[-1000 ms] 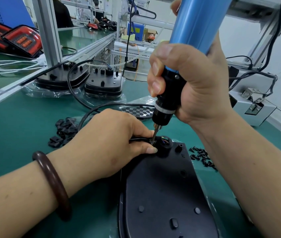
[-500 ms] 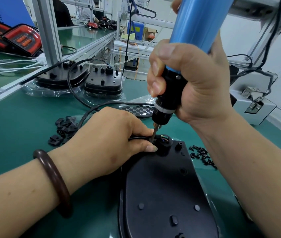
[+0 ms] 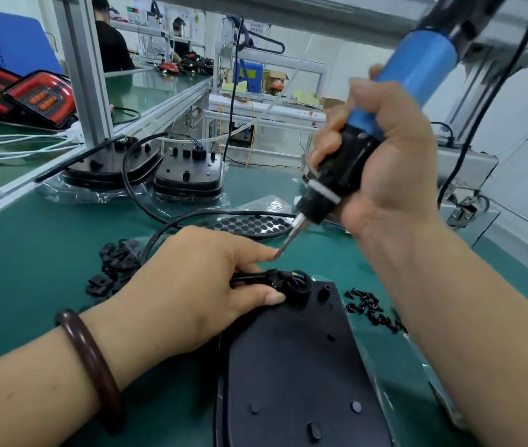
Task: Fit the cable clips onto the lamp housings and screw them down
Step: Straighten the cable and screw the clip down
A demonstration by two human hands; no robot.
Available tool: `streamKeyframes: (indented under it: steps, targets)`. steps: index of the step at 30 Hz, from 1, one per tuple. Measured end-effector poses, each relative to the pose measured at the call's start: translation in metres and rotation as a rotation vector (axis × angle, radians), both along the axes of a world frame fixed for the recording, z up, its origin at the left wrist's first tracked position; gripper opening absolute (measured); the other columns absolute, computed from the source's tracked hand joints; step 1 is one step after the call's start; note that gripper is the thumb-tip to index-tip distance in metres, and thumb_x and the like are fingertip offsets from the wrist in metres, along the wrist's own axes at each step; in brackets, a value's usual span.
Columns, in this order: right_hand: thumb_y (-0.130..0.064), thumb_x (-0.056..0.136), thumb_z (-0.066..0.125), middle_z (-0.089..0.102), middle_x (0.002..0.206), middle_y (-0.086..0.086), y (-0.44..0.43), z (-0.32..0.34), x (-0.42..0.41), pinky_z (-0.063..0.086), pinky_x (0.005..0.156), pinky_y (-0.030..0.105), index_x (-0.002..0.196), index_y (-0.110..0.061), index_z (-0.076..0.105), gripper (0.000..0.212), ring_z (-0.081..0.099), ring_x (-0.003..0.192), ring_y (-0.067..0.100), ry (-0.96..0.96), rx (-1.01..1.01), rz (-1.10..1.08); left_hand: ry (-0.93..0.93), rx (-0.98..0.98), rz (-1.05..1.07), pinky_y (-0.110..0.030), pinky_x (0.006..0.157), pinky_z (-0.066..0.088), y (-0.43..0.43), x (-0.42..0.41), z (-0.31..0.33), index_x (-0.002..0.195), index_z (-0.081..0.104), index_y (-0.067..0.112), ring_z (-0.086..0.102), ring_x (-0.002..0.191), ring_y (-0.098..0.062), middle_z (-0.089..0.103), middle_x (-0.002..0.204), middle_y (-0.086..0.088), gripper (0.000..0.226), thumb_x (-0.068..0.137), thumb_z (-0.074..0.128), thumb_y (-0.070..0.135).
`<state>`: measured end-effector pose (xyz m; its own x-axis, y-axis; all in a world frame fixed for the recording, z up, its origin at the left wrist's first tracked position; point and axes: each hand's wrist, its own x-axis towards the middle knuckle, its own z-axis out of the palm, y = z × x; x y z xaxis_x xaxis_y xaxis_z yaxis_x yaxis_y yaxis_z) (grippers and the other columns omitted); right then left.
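A black lamp housing [image 3: 295, 366] lies back up on the green bench in front of me. At its far left corner a black cable [image 3: 249, 278] runs into a round socket, with a black cable clip [image 3: 274, 276] over it. My left hand [image 3: 191, 285] pinches the cable beside the clip, thumb on the housing edge. My right hand [image 3: 382, 169] grips a blue and black electric screwdriver [image 3: 353, 156], tilted, its bit tip lifted clear above the clip near my left forefinger.
Loose black clips [image 3: 114, 266] are piled left of my hand. Small black screws [image 3: 372, 309] lie scattered right of the housing. Two more housings [image 3: 188, 175] stand on plastic bags at the back, behind an aluminium post [image 3: 85, 75]. Red lamps [image 3: 37, 98] sit on the left shelf.
The screwdriver has risen off the clip and tilted to the right; its bit now hangs above my left forefinger. My left hand stays on the cable.
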<state>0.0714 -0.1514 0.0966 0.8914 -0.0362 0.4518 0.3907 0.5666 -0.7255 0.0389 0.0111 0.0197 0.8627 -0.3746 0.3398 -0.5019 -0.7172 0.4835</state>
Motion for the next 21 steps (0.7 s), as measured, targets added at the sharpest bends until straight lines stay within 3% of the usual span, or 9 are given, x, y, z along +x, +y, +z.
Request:
streamKeyframes:
  steps: [3, 6, 9, 13, 21]
  targets:
    - [-0.003, 0.084, 0.056, 0.046, 0.063, 0.005, -0.013, 0.007, 0.003, 0.041, 0.045, 0.023, 0.082, -0.014, 0.044, 0.017, 0.042, 0.045, 0.013, 0.058, 0.067, -0.051, 0.174, -0.114, -0.07, 0.002, 0.073, 0.042, 0.005, 0.004, 0.003, 0.097, 0.064, 0.051, 0.06, 0.079, 0.018, 0.067, 0.085, 0.034, 0.04, 0.061, 0.079, 0.048]
    - [-0.003, 0.086, 0.055, 0.045, 0.062, 0.006, -0.018, 0.009, 0.003, 0.04, 0.048, 0.024, 0.083, -0.014, 0.043, 0.016, 0.041, 0.045, 0.015, 0.035, 0.055, -0.082, 0.277, -0.134, -0.112, -0.003, 0.076, 0.045, 0.007, 0.007, 0.007, 0.098, 0.069, 0.047, 0.062, 0.078, 0.015, 0.067, 0.088, 0.033, 0.038, 0.062, 0.08, 0.044]
    - [-0.002, 0.085, 0.055, 0.046, 0.061, 0.006, -0.017, 0.01, 0.002, 0.039, 0.049, 0.024, 0.08, -0.013, 0.046, 0.015, 0.041, 0.045, 0.016, 0.013, 0.034, -0.082, 0.201, -0.096, -0.061, -0.013, 0.076, 0.051, 0.001, 0.009, 0.005, 0.089, 0.068, 0.049, 0.06, 0.079, 0.013, 0.063, 0.084, 0.037, 0.035, 0.056, 0.074, 0.06]
    - [-0.001, 0.085, 0.055, 0.046, 0.061, 0.006, -0.018, 0.011, 0.001, 0.039, 0.048, 0.024, 0.085, -0.013, 0.045, 0.016, 0.042, 0.044, 0.016, -0.007, 0.006, -0.076, 0.144, -0.085, -0.045, -0.028, 0.074, 0.055, -0.004, 0.009, 0.004, 0.087, 0.063, 0.056, 0.062, 0.071, 0.009, 0.065, 0.076, 0.033, 0.033, 0.056, 0.072, 0.063]
    - [-0.004, 0.082, 0.061, 0.048, 0.06, 0.006, -0.04, 0.012, 0.002, 0.04, 0.044, 0.023, 0.088, -0.015, 0.045, 0.02, 0.044, 0.042, 0.016, 0.103, -0.133, -0.116, 0.084, -0.042, -0.014, -0.03, 0.076, 0.054, -0.002, 0.01, 0.001, 0.092, 0.061, 0.059, 0.062, 0.077, 0.006, 0.066, 0.081, 0.028, 0.033, 0.061, 0.072, 0.065]
